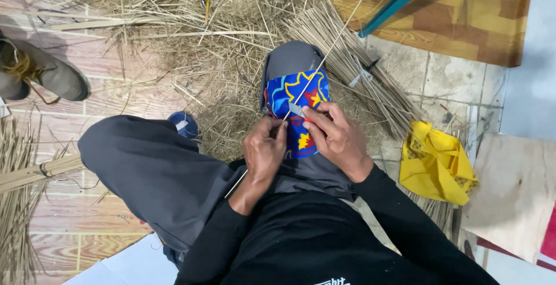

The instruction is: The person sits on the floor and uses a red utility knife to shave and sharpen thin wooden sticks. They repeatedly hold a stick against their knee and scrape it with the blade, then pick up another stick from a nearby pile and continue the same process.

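I sit on the floor with one knee raised. A bright blue, red and yellow patterned cloth (301, 91) covers that knee. My left hand (263, 152) grips a long thin straw stick (333, 48) that runs from my lap up and away to the right. My right hand (335, 137) pinches a small metal blade (296, 109) against the stick, just above the cloth. Both hands are close together, almost touching.
A loose heap of dry straw (191, 24) lies ahead. A bundle of trimmed sticks (353, 65) is on the right, a crumpled yellow cloth (434, 163) beyond it. Another tied bundle (35, 172) and a shoe (43, 71) are at the left. A wooden board (515, 192) lies far right.
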